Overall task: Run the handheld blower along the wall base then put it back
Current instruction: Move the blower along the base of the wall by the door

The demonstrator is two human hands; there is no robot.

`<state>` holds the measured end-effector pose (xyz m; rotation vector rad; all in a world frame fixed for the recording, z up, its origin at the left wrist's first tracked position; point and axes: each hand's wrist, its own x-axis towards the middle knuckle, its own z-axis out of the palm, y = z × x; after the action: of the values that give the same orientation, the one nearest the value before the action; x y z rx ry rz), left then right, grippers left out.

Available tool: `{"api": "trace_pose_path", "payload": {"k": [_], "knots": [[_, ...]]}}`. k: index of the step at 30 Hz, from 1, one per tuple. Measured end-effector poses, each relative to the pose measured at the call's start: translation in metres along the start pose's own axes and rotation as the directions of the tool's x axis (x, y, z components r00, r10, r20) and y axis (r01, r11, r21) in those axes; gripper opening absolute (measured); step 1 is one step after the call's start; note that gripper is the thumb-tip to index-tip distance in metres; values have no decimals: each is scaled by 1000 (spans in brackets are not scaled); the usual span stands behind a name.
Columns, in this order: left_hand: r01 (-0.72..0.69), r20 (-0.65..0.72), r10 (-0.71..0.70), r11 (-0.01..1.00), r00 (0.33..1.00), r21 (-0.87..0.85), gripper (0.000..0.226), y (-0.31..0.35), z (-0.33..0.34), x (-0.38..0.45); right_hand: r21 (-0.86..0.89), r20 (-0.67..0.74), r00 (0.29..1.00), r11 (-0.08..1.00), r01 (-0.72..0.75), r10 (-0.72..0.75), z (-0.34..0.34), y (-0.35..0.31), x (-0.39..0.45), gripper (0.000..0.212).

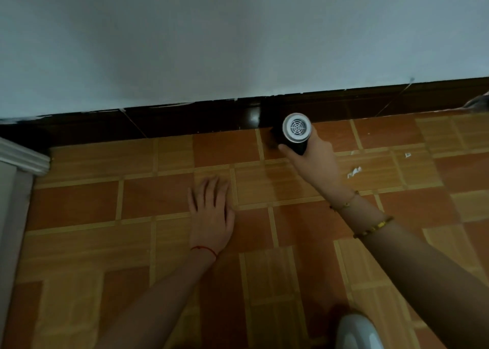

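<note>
One blower gripped in right hand; left hand flat, empty, on floor.

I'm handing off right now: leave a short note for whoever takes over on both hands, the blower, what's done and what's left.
Right hand: gripping the black handheld blower with the round white grille, nose aimed at the dark brown skirting board.
Left hand: flat on the orange tiled floor, empty.
Done: blower is at the wall base.
Left: white paper scraps lie to the right; finish the pass, then put the blower back.

left hand flat, fingers spread, right hand gripping, arm outstretched
</note>
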<state>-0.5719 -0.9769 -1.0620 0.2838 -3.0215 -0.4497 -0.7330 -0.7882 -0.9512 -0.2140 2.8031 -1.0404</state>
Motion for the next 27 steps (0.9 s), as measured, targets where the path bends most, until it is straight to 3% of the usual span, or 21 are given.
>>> {"api": "trace_pose_path", "payload": {"k": [4, 10, 16, 23, 27], "knots": [[5, -8, -5, 1000, 1000, -12, 53, 1, 0, 2, -52, -65, 998, 998, -32, 28, -19, 19, 8, 66], [-4, -15, 4, 999, 1000, 45, 52, 6, 1, 1, -16, 158, 987, 999, 37, -34, -13, 10, 17, 73], [28, 101, -49, 979, 994, 203, 57, 15, -6, 1, -3, 1, 997, 997, -73, 73, -32, 28, 22, 69], [75, 120, -98, 980, 988, 185, 53, 31, -16, 0, 31, 159, 987, 999, -17, 12, -32, 26, 19, 77], [31, 118, -54, 982, 992, 186, 51, 51, -22, -5, 44, 79, 996, 998, -41, 37, -38, 32, 22, 73]]}}
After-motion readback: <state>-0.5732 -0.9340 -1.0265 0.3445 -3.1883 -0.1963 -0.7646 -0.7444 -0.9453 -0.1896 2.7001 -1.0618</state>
